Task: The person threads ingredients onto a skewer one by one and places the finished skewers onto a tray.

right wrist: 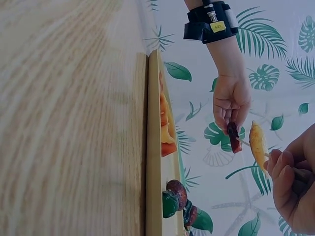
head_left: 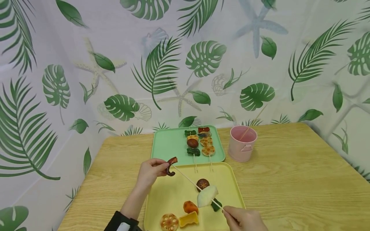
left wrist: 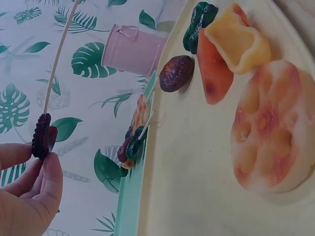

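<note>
My left hand (head_left: 148, 173) pinches a dark red-brown toy octopus tentacle (head_left: 170, 173) between thumb and fingers, above the far left of the yellow tray (head_left: 166, 195). A wooden skewer (head_left: 186, 177) meets the tentacle with its far tip; how deep it goes in is hard to tell. Partway down the skewer sits a pale half-moon food piece (head_left: 207, 195), browned on its other face (right wrist: 258, 145). My right hand (head_left: 245, 219) grips the skewer's near end. On the tray lie a mushroom (head_left: 203, 184), a green pepper (head_left: 216, 205), an orange chunk (head_left: 190, 207), a yellow piece (head_left: 189, 219) and a lotus root slice (head_left: 169, 222).
Behind the yellow tray is a green tray (head_left: 167, 144) bearing two loaded skewers (head_left: 193, 143), their sticks pointing towards me. A pink bucket (head_left: 240, 152) stands at its right with a bare stick (head_left: 254, 120) leaning in it. A patterned cloth hangs behind the wooden table (head_left: 289, 176).
</note>
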A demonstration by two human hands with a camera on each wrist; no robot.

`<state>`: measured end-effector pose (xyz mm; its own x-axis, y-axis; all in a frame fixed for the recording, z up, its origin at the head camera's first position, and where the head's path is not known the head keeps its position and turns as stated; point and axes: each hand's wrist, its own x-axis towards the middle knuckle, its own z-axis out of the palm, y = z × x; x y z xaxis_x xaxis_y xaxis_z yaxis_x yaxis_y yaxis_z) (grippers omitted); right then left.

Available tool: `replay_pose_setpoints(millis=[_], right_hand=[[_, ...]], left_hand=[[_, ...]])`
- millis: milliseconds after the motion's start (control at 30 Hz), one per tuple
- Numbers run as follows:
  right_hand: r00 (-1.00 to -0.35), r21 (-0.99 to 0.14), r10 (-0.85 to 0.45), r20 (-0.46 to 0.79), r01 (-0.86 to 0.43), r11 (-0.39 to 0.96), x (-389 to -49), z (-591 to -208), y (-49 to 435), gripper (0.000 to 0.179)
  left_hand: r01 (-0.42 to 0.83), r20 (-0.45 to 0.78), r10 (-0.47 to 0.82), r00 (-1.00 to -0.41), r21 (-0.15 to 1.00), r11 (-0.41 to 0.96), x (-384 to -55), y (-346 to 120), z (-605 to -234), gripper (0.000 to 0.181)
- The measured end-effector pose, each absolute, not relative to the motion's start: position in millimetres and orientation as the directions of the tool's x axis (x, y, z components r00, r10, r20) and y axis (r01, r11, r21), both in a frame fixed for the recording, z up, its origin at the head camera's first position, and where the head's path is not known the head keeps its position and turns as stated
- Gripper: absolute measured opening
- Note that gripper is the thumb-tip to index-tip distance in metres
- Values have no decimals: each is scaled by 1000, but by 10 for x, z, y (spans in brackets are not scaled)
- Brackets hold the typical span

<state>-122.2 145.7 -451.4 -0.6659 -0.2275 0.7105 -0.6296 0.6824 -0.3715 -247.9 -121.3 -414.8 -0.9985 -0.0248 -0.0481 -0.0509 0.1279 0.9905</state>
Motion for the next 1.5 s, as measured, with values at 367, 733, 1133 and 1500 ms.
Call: replay_pose_setpoints(millis=[367, 733, 1133, 1500], right_hand=[[-741, -425, -212, 637, -566, 706, -1218, -4455, 1382, 26], [-866, -632, -253, 431, -489, 601, -1210, -4406, 1382, 24], [-865, -668, -266, 427, -499, 551, -1249, -4429, 1388, 20], [-672, -407, -194, 714, -625, 666, -1304, -4500, 1364, 21]], left_hand=[[48, 63, -61, -996, 977, 209, -2468, -1207, -4153, 15], [66, 79, -53, -996, 975, 211, -2446, -1242, -4136, 14], [84, 100, -56, -993, 968, 237, -2427, -1259, -4078, 12], [72, 85, -60, -995, 978, 198, -2419, -1254, -4046, 11]])
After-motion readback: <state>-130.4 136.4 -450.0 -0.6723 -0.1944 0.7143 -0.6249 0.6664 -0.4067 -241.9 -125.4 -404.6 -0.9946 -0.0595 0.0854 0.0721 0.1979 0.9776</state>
